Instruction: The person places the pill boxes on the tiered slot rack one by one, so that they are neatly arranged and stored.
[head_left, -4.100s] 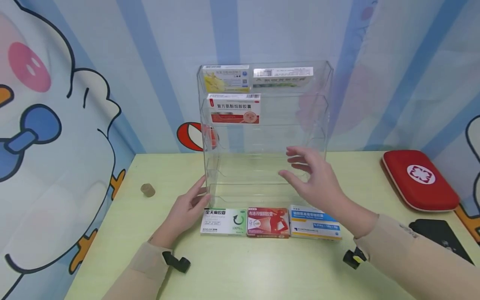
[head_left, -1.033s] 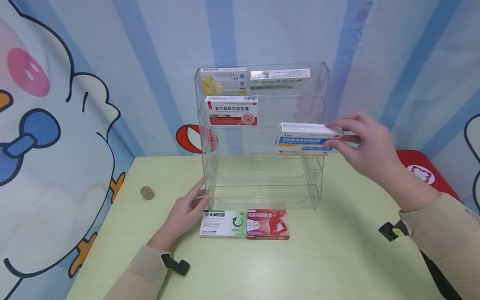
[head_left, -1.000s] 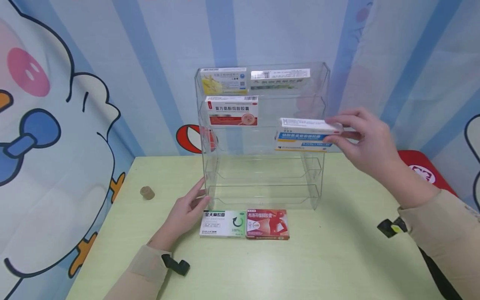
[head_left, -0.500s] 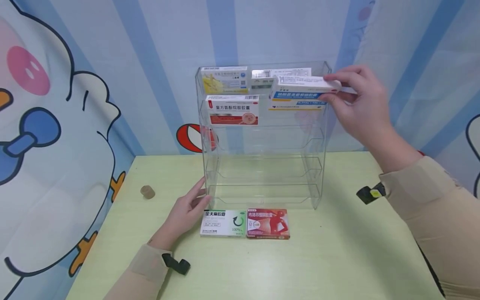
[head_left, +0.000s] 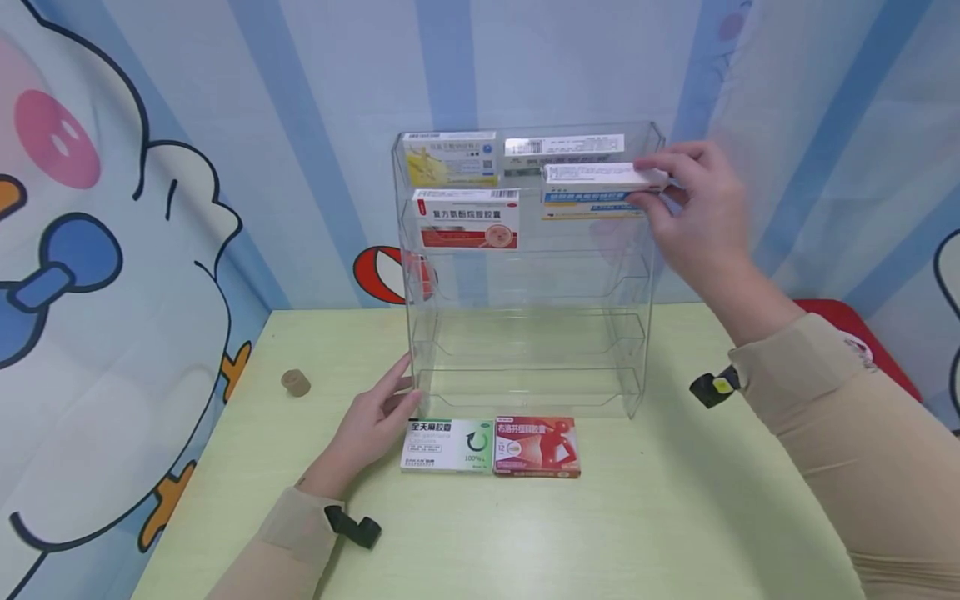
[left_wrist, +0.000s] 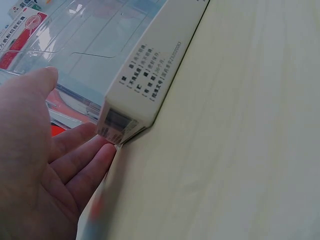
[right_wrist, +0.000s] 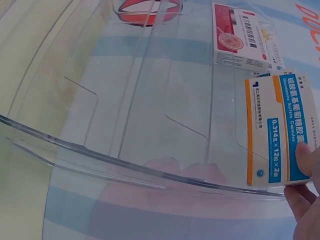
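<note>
While, in the head view, your left hand (head_left: 375,421) rests loosely bent against the rack (head_left: 517,382), your right hand (head_left: 701,204) pinches the blue box (head_left: 588,205) by its right end at the rack's upper right. Left wrist: your fingertips (left_wrist: 108,151) lie by the green box (left_wrist: 152,70). Right wrist: your thumb (right_wrist: 304,159) rests on the blue box's face.

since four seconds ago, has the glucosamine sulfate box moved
Yes: the glucosamine sulfate box rose from the tabletop to the upper right of the clear rack, in the right hand.
</note>
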